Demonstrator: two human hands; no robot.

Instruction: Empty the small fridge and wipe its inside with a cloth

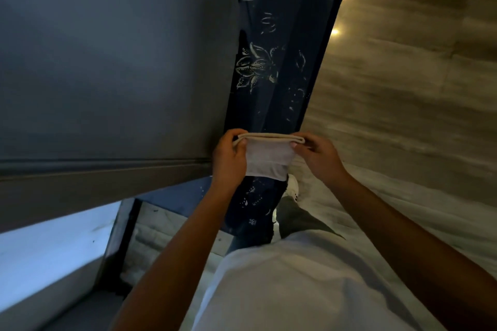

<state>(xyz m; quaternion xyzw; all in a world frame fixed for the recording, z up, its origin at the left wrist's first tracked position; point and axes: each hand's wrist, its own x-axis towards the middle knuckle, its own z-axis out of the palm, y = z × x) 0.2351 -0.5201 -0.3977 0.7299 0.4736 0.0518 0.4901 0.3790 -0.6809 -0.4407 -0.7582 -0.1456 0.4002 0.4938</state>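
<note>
A folded white cloth (267, 157) hangs between my two hands in the middle of the view. My left hand (228, 160) pinches its left top corner. Its right top corner is pinched by my right hand (318, 154). The fold runs along the top and the loose end drops down. To the left, the fridge's grey top (107, 62) fills the upper left. Its blue door with a white flower pattern (279, 62) stands open just behind the cloth. A lit white part of the fridge's inside (48, 250) shows at the lower left.
The pale tiled floor (403, 88) spreads to the right, with two small light reflections. My white shirt, dark trousers and a white shoe (291, 188) are below the cloth. A grey inner frame (118, 236) borders the lit opening.
</note>
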